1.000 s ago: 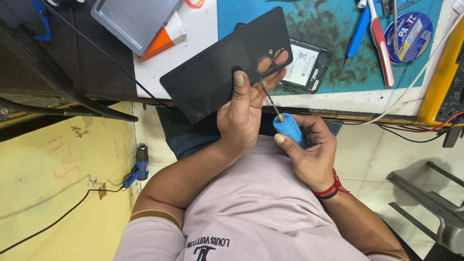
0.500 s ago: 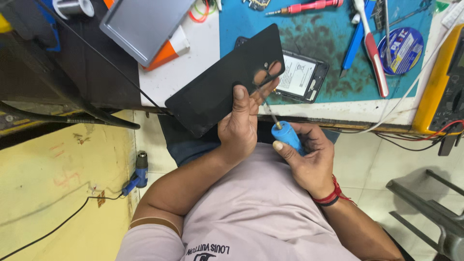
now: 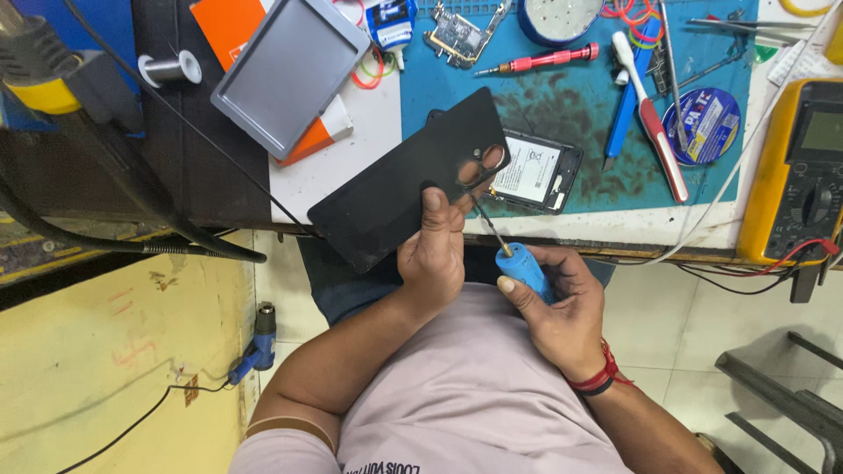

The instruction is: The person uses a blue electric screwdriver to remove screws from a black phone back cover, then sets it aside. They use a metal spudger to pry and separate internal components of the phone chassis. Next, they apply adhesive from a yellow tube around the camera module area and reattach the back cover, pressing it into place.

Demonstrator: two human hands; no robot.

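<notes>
Over the near edge of the bench, above the lap: black back cover (image 3: 395, 189) of a phone, held up tilted and clear of the surface. Clamped by the left hand (image 3: 432, 254), thumb flat on the near face, fingertips showing through the oval camera cutout. Just right of it, closed around a small screwdriver (image 3: 524, 268) with a blue handle: the right hand (image 3: 562, 307), index finger laid along the barrel. Thin steel shaft angled up towards the cutout; cannot tell whether the tip touches the cover.

Step in hand, as judged: fine work with the tip at or beside the camera opening. Calls next for a steady cover, light pressure and a shallow angle, to avoid scratching or flexing the thin shell.

Materials:
- Cover: matte black, thin, flat, rounded corners, probably plastic.
- Screwdriver: smooth blue cylinder, narrow bright shaft.
- On the far side, behind the cover: open phone body (image 3: 531, 173), battery with white label face up, resting on a scuffed blue mat (image 3: 571, 105).
- Far left: grey metal tray (image 3: 290, 70), shallow, rounded rim.
- Far right: yellow meter (image 3: 799, 167), boxy, with a dial.
</notes>
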